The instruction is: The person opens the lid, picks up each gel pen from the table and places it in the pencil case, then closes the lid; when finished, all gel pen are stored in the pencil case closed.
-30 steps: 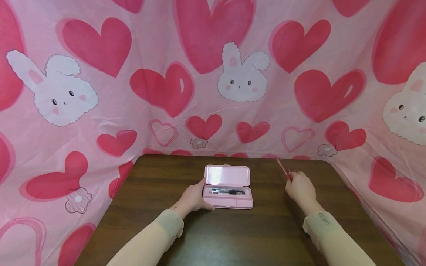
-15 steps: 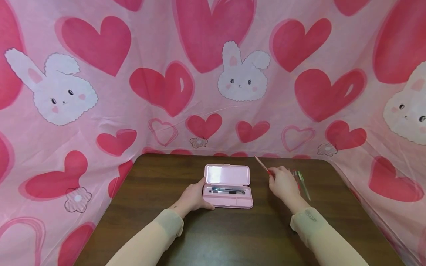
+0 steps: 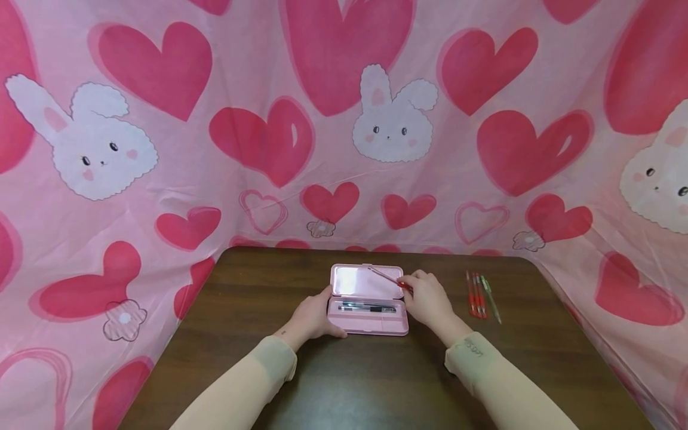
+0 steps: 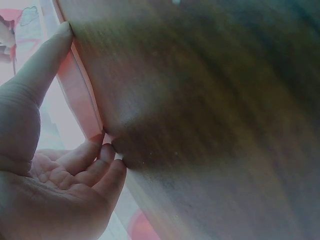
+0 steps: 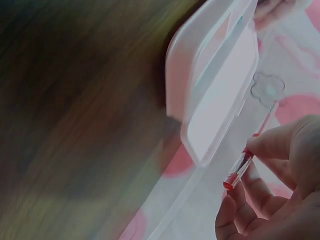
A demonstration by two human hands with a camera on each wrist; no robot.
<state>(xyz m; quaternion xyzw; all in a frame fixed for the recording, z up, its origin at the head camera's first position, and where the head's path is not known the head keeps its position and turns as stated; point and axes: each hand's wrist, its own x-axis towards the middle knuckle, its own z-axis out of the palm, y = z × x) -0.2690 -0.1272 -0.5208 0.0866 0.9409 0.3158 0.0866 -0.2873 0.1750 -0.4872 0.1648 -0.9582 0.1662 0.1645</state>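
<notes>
A pink pencil case (image 3: 365,325) lies on the table with its lid (image 3: 349,280) raised at the back. Two pens (image 3: 371,309), one with a black grip, lie in its long rear compartment. My left hand (image 3: 310,316) grips the case's left end, thumb at the front corner and fingers near the hinge. Over the right side of the lid, my right hand (image 3: 428,300) pinches a red pen (image 3: 384,276), its thin end slanting up to the left. In the right wrist view the red pen (image 5: 240,170) shows a clear barrel and red end between thumb and fingers, apart from the case.
Several red pens (image 3: 475,295) and a green pen (image 3: 491,300) lie side by side on the right of the brown wooden table (image 3: 344,382). A pink cloth (image 3: 333,167) with hearts and rabbits hangs behind and at both sides.
My right hand has carried the red pen leftward from the pens on the right to the case's lid, uncovering those pens. My left hand has stayed on the case.
</notes>
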